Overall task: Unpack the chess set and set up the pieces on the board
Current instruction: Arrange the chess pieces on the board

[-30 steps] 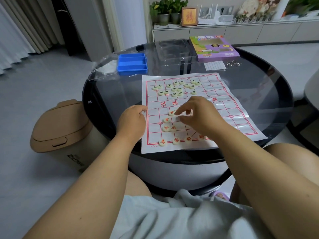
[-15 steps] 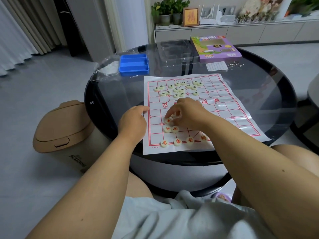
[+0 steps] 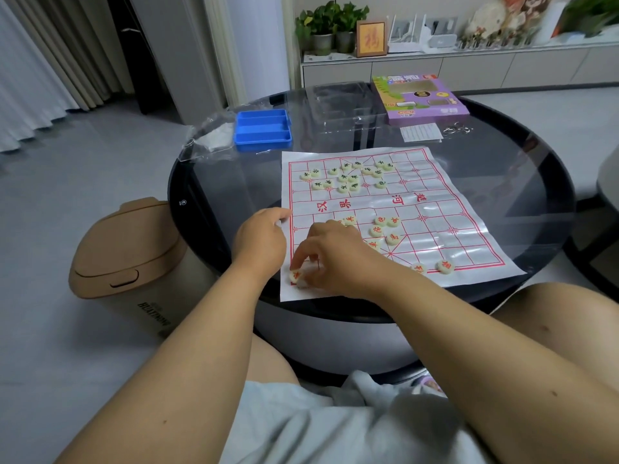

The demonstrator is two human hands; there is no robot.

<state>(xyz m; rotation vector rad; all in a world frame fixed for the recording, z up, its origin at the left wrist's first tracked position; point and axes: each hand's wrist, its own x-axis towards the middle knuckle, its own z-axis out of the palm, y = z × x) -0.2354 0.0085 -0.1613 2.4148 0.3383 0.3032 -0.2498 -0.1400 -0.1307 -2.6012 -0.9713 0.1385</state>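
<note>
right hand pinching red piece at near-left corner of board, directly under fingertips; left hand curled, pressing board's left edge, nearer that corner; remaining red pieces right of hand, mid-board

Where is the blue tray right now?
In the head view, the blue tray sits on the table's far left, just beyond the board's far-left corner, beside crumpled clear plastic.

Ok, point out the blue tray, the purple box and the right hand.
blue tray [image 3: 263,143]: head view, front wall.
purple box [image 3: 424,112]: head view, near part of its lid.
right hand [image 3: 338,259]: head view, back of the hand.
</note>
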